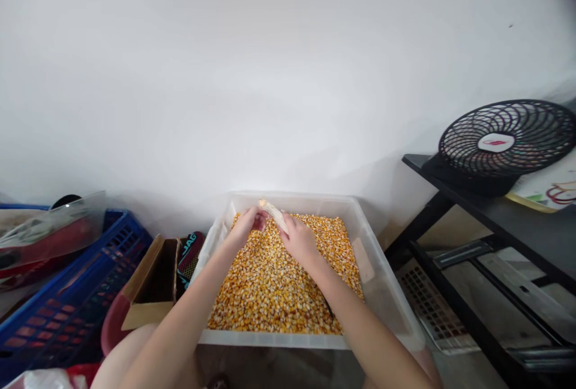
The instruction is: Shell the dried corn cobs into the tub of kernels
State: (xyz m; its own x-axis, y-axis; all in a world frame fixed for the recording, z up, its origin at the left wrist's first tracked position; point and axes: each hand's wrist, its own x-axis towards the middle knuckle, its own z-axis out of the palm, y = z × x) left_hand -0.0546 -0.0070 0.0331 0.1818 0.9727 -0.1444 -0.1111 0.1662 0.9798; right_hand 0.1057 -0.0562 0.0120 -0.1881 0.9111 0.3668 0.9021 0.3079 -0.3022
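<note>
A pale, mostly stripped corn cob (275, 215) is held above a heap of loose yellow corn kernels (279, 293). My right hand (297, 238) grips its lower right end, fingers wrapped around it. At the other end, my left hand (250, 221) has its fingers curled against the side of the cob, near a small yellowish patch at the tip. The fingertips of both hands are partly hidden. Beneath them, the kernels fill much of a translucent plastic bin (389, 281), whose front rim runs below my forearms.
A blue plastic crate (121, 245) with various items and an open cardboard box (150, 311) stand on the left. To the right, a black rack (450, 191) carries a black fan (504, 137), with a light basket (432, 305) below. A white wall (270, 77) rises behind.
</note>
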